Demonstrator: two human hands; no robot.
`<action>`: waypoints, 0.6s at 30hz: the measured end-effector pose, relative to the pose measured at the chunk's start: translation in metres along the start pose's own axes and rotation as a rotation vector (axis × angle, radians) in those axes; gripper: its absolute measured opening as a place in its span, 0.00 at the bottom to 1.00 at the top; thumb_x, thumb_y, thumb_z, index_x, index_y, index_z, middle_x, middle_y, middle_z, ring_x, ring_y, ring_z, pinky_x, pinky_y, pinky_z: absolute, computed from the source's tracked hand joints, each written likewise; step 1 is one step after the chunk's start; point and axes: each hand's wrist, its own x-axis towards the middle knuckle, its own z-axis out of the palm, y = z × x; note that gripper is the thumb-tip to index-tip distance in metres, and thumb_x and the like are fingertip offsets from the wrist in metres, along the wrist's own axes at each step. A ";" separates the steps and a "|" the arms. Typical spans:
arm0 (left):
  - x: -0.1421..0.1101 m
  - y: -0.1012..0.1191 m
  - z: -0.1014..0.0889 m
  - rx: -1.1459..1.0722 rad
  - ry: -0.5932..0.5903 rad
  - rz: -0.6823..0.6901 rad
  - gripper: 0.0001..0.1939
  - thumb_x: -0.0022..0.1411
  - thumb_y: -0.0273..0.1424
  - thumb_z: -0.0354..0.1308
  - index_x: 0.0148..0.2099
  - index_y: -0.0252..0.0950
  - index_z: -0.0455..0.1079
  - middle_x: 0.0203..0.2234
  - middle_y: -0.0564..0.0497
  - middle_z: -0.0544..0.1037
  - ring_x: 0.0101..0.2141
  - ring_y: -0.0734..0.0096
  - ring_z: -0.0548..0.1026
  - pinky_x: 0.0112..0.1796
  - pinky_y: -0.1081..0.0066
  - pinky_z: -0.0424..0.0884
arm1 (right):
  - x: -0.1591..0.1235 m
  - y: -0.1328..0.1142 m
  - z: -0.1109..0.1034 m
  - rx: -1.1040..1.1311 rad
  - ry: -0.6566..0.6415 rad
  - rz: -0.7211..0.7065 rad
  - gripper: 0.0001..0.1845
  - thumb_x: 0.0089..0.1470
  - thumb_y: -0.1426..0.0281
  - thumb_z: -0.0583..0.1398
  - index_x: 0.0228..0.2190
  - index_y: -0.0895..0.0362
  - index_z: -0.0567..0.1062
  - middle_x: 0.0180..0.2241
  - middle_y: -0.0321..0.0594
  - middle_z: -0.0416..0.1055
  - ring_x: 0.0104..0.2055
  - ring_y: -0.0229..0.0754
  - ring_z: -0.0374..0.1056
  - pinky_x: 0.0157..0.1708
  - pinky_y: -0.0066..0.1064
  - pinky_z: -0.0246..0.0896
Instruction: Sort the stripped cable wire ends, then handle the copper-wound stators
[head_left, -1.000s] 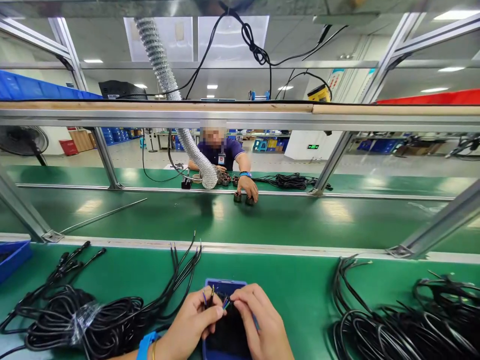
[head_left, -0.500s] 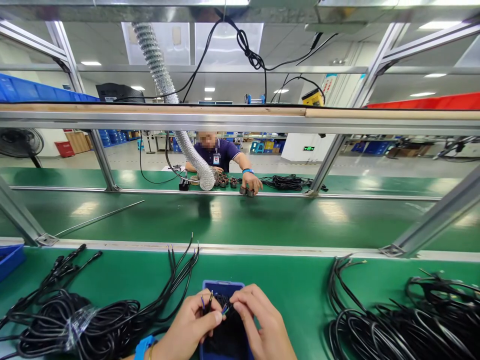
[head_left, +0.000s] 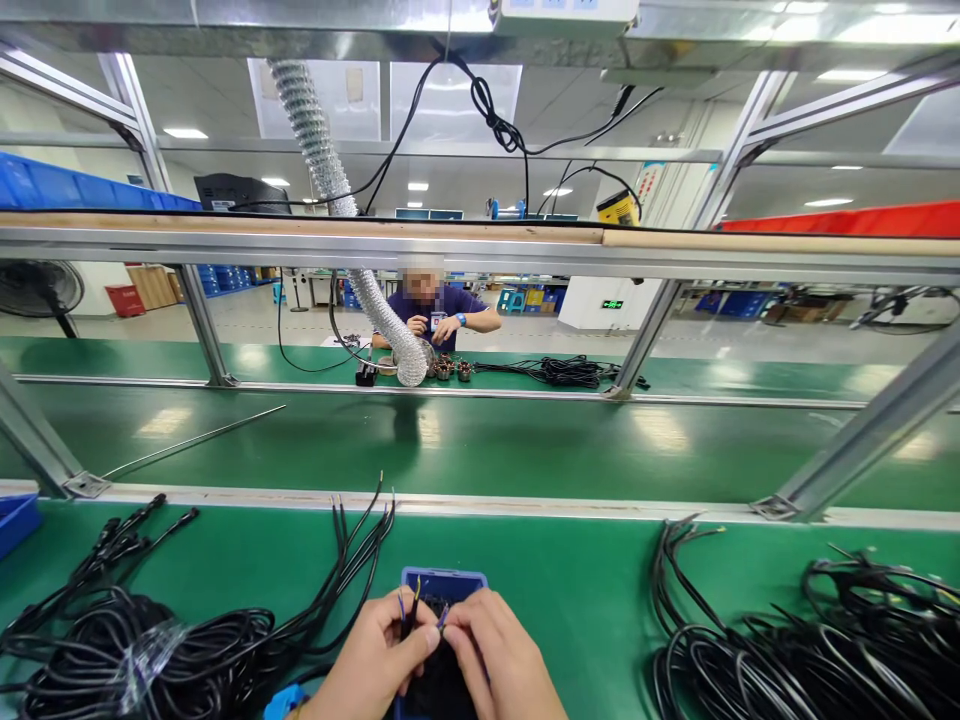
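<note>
My left hand [head_left: 386, 650] is closed on the end of a black cable [head_left: 409, 622], whose thin blue and yellow-green wires stick up past the fingers. My right hand [head_left: 495, 645] pinches at a thin wire [head_left: 443, 616] right beside the left thumb; whether anything small sits between those fingertips I cannot make out. Beneath both hands is a blue bin [head_left: 442, 577] with small dark pieces in it, partly hidden by the hands. A bundle of black cables [head_left: 187, 650] lies left of my left hand, some stripped ends pointing up.
More coiled black cables [head_left: 817, 650] lie at the right. A metal frame rail [head_left: 480, 262] crosses ahead, and a flexible silver duct [head_left: 390, 320] hangs down. Across the belt a co-worker [head_left: 442, 315] sits by copper-wound parts [head_left: 446, 369]. A blue tray [head_left: 16, 522] is at the far left.
My right hand has moved left from above the bin to the wires at my left thumb. The co-worker's reaching arm has drawn back toward the chest.
</note>
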 end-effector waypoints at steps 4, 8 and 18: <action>0.001 -0.006 -0.001 -0.019 0.011 -0.008 0.30 0.51 0.59 0.63 0.31 0.35 0.66 0.19 0.58 0.63 0.19 0.78 0.61 0.19 0.77 0.57 | 0.002 0.001 0.003 0.043 0.014 -0.013 0.06 0.65 0.74 0.55 0.37 0.52 0.71 0.32 0.37 0.72 0.34 0.40 0.71 0.36 0.27 0.68; 0.000 -0.006 -0.001 -0.041 0.064 -0.043 0.28 0.52 0.57 0.64 0.32 0.35 0.66 0.18 0.58 0.63 0.19 0.78 0.59 0.19 0.77 0.56 | 0.004 0.002 0.000 0.098 0.007 0.049 0.08 0.64 0.73 0.54 0.35 0.53 0.72 0.31 0.37 0.72 0.33 0.40 0.70 0.34 0.27 0.67; -0.007 0.013 0.003 -0.071 0.019 -0.031 0.23 0.55 0.51 0.63 0.31 0.36 0.64 0.21 0.59 0.62 0.21 0.77 0.60 0.21 0.76 0.57 | 0.011 -0.011 -0.001 0.683 0.200 0.613 0.21 0.55 0.51 0.63 0.31 0.58 0.78 0.24 0.37 0.71 0.21 0.36 0.63 0.21 0.25 0.64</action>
